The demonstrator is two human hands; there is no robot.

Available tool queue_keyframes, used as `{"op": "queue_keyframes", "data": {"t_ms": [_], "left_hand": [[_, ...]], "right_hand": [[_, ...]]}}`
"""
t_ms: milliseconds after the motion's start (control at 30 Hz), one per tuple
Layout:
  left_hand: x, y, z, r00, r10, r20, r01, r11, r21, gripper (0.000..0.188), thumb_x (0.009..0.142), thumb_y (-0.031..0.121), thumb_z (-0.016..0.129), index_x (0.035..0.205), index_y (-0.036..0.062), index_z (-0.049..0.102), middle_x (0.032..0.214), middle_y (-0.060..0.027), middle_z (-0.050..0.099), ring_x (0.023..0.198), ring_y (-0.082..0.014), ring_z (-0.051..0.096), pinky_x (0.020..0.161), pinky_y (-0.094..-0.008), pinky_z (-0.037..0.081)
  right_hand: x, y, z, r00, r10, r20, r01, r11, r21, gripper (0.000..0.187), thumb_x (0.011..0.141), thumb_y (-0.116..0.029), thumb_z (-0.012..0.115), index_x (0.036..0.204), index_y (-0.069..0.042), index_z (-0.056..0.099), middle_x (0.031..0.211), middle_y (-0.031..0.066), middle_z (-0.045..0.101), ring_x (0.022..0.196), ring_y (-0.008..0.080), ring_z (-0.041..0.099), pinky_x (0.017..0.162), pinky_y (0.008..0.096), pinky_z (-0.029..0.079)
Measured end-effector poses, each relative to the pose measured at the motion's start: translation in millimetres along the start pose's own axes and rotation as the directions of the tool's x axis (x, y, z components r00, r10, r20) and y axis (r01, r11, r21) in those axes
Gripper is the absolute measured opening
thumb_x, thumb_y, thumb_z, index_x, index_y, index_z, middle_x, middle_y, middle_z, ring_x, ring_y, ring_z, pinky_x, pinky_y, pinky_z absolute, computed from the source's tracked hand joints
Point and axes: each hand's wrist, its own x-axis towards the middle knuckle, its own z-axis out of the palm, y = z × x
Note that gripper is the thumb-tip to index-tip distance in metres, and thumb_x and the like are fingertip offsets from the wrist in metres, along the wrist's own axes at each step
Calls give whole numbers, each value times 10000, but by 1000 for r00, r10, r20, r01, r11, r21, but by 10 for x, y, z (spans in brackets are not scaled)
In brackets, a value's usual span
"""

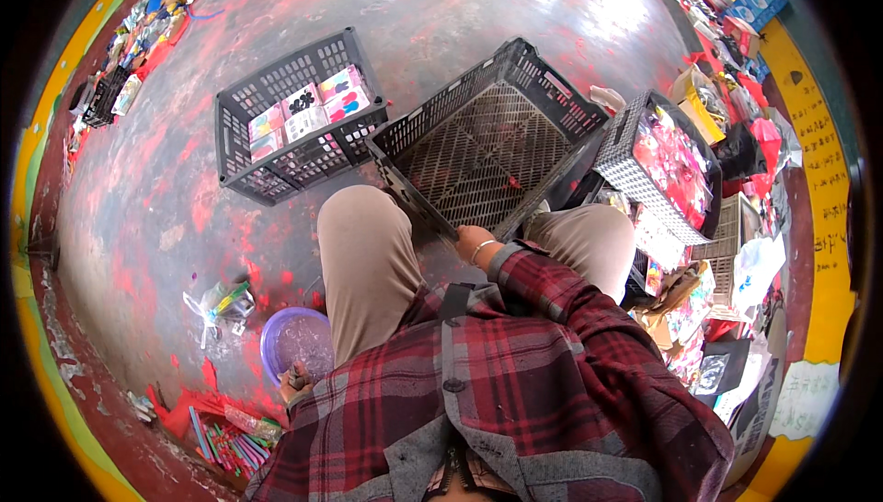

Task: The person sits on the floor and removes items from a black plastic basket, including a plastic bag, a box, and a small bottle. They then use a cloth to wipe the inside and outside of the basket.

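Observation:
My right hand (474, 242) is closed round the near rim of a black plastic crate (538, 88), which stands tilted in front of my knees with its slatted bottom showing. Small reddish bits lie inside it. Down at my left side, my left hand (296, 380) is at the near edge of a round purple basin (269, 341). Something clear and shiny fills the basin; I cannot make out its kind. The fingers of that hand are too small and shaded to read. Beyond my left knee sits another black crate (248, 166), partly filled with stacked colourful packs (306, 111).
At the right, a grey basket (648, 203) holds pink and red packets, amid heaped boxes and bags. A clear plastic bag (221, 304) lies by the basin. Coloured sticks (230, 447) rest on red plastic at the lower left. More clutter (152, 28) lines the left wall.

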Motion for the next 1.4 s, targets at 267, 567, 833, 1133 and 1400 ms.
{"op": "queue_keyframes", "data": {"t_ms": [267,567,833,1133,1400], "left_hand": [[1,84,-18,992,110,-67,-88,960,265,242,801,396,606,755,165,547,683,5,538,535,-172,492,451,-307,402],[214,33,-170,973,100,-210,-41,962,271,426,796,529,530,645,138,457,464,-1,367,401,-203,419,387,-348,357],[-4,66,85,804,364,471,-165,-625,763,163,684,189,627,719,77,514,646,-123,575,616,-314,574,564,-412,467],[-65,177,214,990,113,83,-136,923,361,121,773,206,563,818,98,594,697,-53,617,612,-244,590,564,-380,484],[-1047,320,1789,896,269,353,-411,801,435,156,829,252,558,848,98,582,764,-49,608,663,-198,582,622,-350,488]], "right_hand": [[50,-70,-6,1000,-9,24,8,1000,28,266,791,-156,469,975,-9,593,998,203,610,955,343,581,819,422,463],[-10,-35,-31,999,27,22,-28,998,57,309,769,-200,495,994,1,562,926,208,617,898,354,592,791,410,469],[55,88,7,998,54,41,-54,999,-1,299,786,-169,491,1031,-21,577,1010,198,609,955,343,580,825,415,462],[-10,-121,-94,992,74,105,-85,991,100,475,753,-269,614,1147,-34,492,1034,196,595,990,345,561,840,410,451],[-46,-49,-120,990,11,142,-16,999,36,437,768,-264,592,1124,-24,508,1036,200,598,993,345,564,848,412,454]]}}
